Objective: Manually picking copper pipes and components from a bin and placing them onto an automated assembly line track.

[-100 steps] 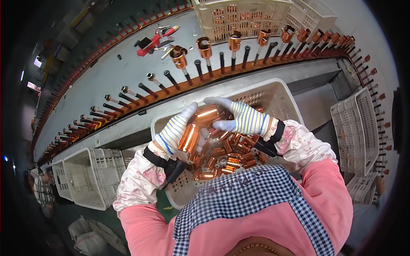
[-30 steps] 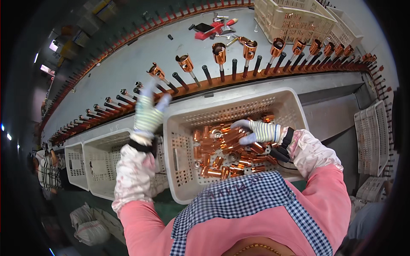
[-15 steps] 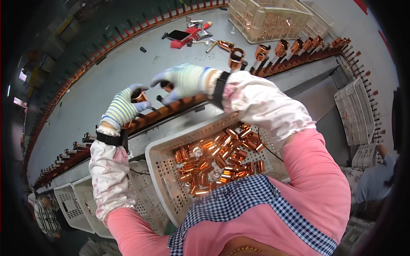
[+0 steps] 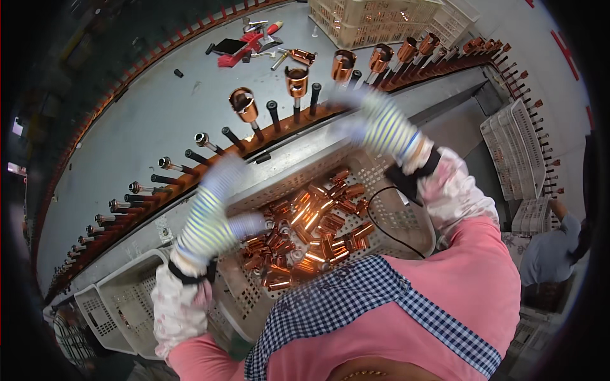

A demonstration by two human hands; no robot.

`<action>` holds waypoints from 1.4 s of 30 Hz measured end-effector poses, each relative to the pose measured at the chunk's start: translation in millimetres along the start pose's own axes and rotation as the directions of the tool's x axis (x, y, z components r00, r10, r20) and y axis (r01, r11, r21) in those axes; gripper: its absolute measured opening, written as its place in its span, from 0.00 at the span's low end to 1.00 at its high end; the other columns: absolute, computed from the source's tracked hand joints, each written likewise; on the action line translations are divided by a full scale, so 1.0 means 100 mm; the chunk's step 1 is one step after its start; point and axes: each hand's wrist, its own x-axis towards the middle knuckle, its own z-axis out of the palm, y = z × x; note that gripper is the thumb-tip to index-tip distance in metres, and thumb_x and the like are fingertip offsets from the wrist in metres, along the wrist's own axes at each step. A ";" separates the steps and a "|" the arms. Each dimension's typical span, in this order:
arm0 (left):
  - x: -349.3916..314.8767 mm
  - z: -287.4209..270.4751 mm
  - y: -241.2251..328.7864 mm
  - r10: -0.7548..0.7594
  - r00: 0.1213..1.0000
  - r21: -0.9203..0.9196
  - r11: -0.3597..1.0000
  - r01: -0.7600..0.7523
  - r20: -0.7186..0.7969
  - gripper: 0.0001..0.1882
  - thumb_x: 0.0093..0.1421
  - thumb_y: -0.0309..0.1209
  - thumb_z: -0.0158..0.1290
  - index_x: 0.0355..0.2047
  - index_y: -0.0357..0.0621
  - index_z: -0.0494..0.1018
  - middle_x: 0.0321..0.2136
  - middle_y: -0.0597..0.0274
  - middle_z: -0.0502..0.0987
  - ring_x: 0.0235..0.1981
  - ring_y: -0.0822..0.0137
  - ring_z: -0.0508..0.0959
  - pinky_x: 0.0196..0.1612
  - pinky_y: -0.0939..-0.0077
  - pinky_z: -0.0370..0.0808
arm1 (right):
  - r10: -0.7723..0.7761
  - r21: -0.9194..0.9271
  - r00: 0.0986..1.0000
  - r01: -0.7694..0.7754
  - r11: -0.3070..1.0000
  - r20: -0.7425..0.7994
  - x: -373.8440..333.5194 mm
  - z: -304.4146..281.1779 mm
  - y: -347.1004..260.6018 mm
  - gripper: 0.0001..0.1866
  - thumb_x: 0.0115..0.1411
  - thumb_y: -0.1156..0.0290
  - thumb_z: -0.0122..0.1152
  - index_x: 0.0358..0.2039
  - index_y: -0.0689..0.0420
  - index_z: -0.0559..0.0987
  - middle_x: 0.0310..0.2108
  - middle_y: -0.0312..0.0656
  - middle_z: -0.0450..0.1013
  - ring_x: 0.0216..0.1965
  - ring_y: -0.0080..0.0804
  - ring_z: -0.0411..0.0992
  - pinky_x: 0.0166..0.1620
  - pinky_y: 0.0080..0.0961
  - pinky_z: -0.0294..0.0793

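My left hand (image 4: 213, 219), in a striped knit glove, is over the left side of a white plastic basket (image 4: 410, 225). Its thumb and fingers are spread apart, blurred by motion, with nothing visible between them. Beyond the basket's far right rim is my right hand (image 4: 384, 124), gloved alike; its fingers are smeared, but a gap shows between them and the thumb. Shiny copper tube pieces (image 4: 311, 222) lie in a heap in the basket. Between the hands, past the rim, a copper cup-shaped piece (image 4: 243, 105) stands on a post, with another copper cup (image 4: 297, 82) to its right.
A curved rail (image 4: 273, 136) carries several posts, some topped with metal fittings (image 4: 202, 139). On the grey table lie a phone (image 4: 230, 46), a red-handled tool (image 4: 257, 43) and a loose copper piece (image 4: 302, 57). Crates (image 4: 375, 22) stand behind; another person (image 4: 549, 254) is at right.
My left hand has dropped from the rail to the basket's left side. My right hand has moved right, away from the posts. Two copper cups the hands were covering now show.
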 end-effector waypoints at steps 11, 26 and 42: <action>1.43 -0.42 -0.08 -0.167 0.961 0.078 0.979 0.187 -0.220 0.58 0.44 0.35 0.75 0.74 0.52 0.58 0.55 0.55 0.79 0.32 0.71 0.79 0.43 0.71 0.80 | -0.245 -0.648 0.877 0.473 0.597 0.414 1.16 -0.08 -0.10 0.43 0.49 0.50 0.78 0.64 0.50 0.73 0.48 0.53 0.80 0.48 0.50 0.80 0.53 0.39 0.77; -0.14 1.12 0.68 -0.072 0.854 0.006 0.997 0.080 0.516 0.37 0.55 0.54 0.68 0.56 0.42 0.75 0.54 0.46 0.77 0.58 0.47 0.76 0.61 0.57 0.73 | -0.295 -0.202 0.954 0.279 0.939 -0.049 -0.16 -0.71 -0.04 0.48 0.47 0.53 0.82 0.66 0.57 0.71 0.64 0.54 0.69 0.66 0.45 0.67 0.67 0.39 0.66; -1.43 1.09 -0.68 -0.625 0.744 -0.047 0.772 0.634 -0.236 0.58 0.64 0.31 0.62 0.78 0.49 0.29 0.68 0.40 0.64 0.66 0.56 0.67 0.68 0.70 0.63 | -0.371 -0.509 0.809 0.578 0.638 0.456 0.77 0.18 0.06 0.21 0.59 0.69 0.68 0.54 0.54 0.79 0.43 0.49 0.79 0.45 0.46 0.78 0.51 0.37 0.77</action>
